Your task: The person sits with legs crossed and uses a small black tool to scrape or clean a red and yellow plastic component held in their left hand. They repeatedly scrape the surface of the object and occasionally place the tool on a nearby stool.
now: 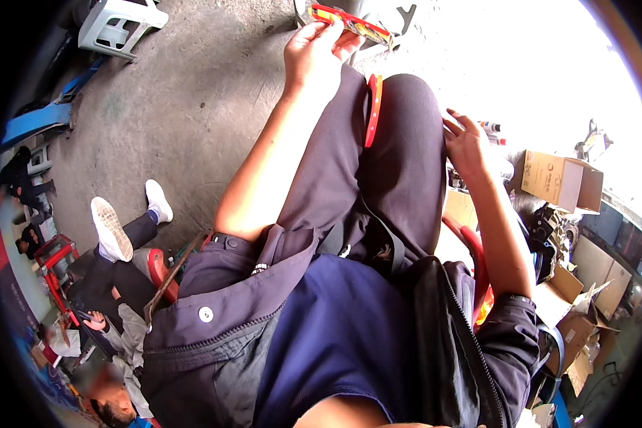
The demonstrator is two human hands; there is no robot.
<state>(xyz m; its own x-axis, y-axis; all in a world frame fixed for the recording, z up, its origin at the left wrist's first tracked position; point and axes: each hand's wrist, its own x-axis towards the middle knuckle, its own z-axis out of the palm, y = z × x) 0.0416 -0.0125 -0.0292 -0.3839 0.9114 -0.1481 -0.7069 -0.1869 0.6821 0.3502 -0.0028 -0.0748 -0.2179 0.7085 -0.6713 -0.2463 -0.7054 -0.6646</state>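
Note:
My left hand [312, 60] is raised beyond my left knee, its thumb and fingers closed on a long, flat red and yellow package [364, 28]. The package slants down to the right, in front of a grey stool [399, 16] that is partly cut off by the upper edge. Beside the outer side of my right knee is my right hand [468, 146], its fingers stretched out and nothing visible in them. A red strip of a seat [373, 110] shows between my thighs. I sit in a chair with a red armrest [476, 257].
An open cardboard box [546, 177] and metal parts [549, 232] lie to my right, with torn cartons [581, 328] nearer. At far left stand a light plastic stool [118, 28] and a blue metal beam [39, 123]. A person in white shoes [112, 227] reclines on my left, holding a phone.

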